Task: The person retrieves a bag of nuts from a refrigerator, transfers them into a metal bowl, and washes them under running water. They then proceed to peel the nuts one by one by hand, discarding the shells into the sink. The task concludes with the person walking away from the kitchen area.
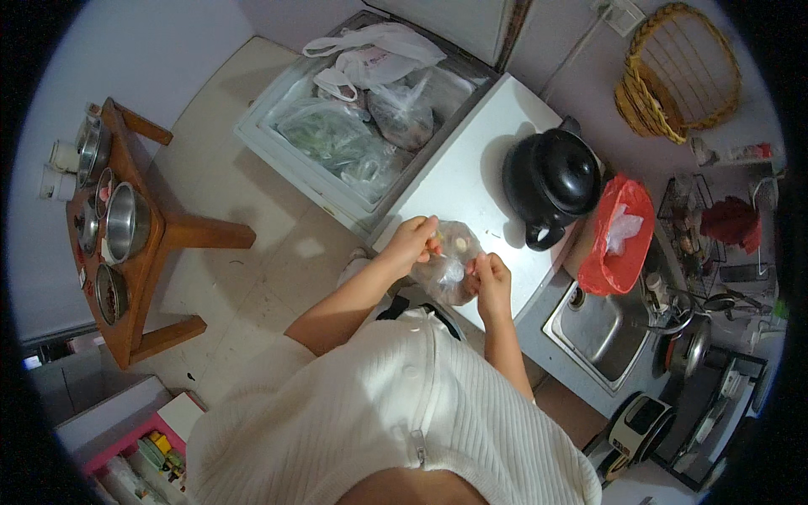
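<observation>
My left hand point(413, 245) grips one side of a clear plastic bag point(442, 281), with its thumb and fingers pinched together. On the bag's other side, my right hand point(492, 274) pinches the plastic too. Pale and brownish contents show through the film, but I cannot tell what they are. The bag is in front of my body, over the near edge of a white top point(464, 177). Just beyond it is an open chest freezer point(303, 189) holding several filled plastic bags, among them a clear bag with something green point(325, 132) and a white carrier bag point(385, 53).
A black lidded pot point(552, 183) stands on the white top. Right of it are a bin lined with a red bag point(622, 240) and a steel sink point(606, 331). A wicker basket point(650, 101) hangs on the wall. Steel bowls point(126, 221) stand on a wooden table point(148, 284) at left.
</observation>
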### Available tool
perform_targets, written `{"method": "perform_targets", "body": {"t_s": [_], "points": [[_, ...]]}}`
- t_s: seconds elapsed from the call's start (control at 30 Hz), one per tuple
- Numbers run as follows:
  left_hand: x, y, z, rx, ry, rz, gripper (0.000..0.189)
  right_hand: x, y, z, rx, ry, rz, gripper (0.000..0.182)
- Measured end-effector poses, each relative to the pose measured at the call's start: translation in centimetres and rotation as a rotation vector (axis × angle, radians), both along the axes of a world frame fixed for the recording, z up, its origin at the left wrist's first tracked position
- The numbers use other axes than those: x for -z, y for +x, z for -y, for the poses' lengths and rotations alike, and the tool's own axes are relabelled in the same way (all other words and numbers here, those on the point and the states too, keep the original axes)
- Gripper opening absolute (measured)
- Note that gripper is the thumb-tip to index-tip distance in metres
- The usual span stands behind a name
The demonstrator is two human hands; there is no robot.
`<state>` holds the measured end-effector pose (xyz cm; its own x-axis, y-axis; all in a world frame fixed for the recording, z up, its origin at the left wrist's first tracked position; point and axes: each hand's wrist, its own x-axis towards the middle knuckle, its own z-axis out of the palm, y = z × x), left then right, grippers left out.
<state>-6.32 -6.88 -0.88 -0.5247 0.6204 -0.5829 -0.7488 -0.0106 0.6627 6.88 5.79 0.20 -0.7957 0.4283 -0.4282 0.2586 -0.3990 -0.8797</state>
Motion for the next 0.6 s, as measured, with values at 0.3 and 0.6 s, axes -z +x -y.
{"method": "perform_targets", "body": {"t_s": [0.3, 0.6], "points": [[-0.2, -4.3, 2.4, 0.447, 0.059, -1.108, 0.018, -2.6, -5.6, 3.6, -0.475, 1.177, 0.201, 0.027], [5.7, -24.5, 2.7, 0.614, -0.432, -1.471, 0.042, -6.5, -10.0, 5.7, 0.343, 0.549, 0.329, 0.005]]}}
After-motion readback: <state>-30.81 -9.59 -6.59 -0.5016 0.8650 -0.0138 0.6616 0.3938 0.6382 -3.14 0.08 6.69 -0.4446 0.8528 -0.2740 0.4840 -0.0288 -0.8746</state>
